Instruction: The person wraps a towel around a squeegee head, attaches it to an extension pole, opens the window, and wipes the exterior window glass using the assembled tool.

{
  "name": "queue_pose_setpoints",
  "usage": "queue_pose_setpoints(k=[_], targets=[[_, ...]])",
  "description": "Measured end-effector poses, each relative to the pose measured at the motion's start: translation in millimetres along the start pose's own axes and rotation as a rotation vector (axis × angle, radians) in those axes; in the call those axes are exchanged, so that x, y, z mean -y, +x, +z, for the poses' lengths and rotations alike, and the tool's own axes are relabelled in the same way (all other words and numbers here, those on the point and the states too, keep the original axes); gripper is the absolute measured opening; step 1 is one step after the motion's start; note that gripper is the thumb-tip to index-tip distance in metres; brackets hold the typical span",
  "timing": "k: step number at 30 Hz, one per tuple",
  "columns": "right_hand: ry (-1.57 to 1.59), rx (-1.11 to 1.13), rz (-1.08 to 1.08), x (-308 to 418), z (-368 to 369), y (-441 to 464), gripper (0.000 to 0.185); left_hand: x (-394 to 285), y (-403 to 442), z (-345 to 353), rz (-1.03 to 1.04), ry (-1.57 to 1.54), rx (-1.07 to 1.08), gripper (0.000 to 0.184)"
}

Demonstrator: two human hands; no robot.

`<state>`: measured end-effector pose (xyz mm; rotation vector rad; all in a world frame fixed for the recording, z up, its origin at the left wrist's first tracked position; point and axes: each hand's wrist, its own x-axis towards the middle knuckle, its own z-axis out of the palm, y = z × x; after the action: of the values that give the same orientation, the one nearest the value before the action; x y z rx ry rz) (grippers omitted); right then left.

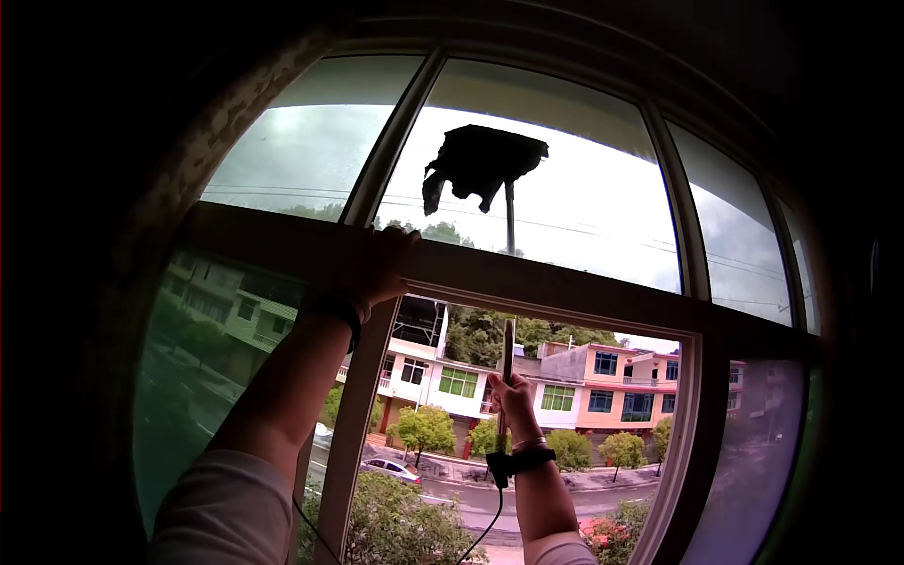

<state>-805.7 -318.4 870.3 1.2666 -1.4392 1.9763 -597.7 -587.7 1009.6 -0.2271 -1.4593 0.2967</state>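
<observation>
My right hand [513, 403] reaches through the open window and is closed around the pole of a mop [509, 350]. The pole rises upright outside, passing behind the crossbar. At its top the dark mop head [490, 155] shows against the upper middle pane [593, 188], its ragged cloth hanging down; whether it touches the glass I cannot tell. My left hand [377, 268] grips the window frame [527, 273] where the crossbar meets the left upright, fingers over the bar. Both wrists wear black bands, and a thin cable hangs from the right one.
Fixed panes flank the opening, with a greenish pane [217, 377] at left and another [753, 452] at right. Outside and below lie a street [584, 504], a parked car [391, 469], trees [424, 428] and a row of buildings [612, 386].
</observation>
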Motion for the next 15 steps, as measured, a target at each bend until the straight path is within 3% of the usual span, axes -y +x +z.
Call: queue_pose_setpoints(k=[10,15], targets=[[0.032,-0.369,-0.154,67.7,-110.2,26.1,0.032,1.0,-1.2,8.6,0.014,0.027,-0.028,0.075],[-0.079,-0.347,-0.188,81.2,-97.3,55.0,0.029,-1.5,-1.0,2.3,0.029,-0.059,-0.035,0.07]])
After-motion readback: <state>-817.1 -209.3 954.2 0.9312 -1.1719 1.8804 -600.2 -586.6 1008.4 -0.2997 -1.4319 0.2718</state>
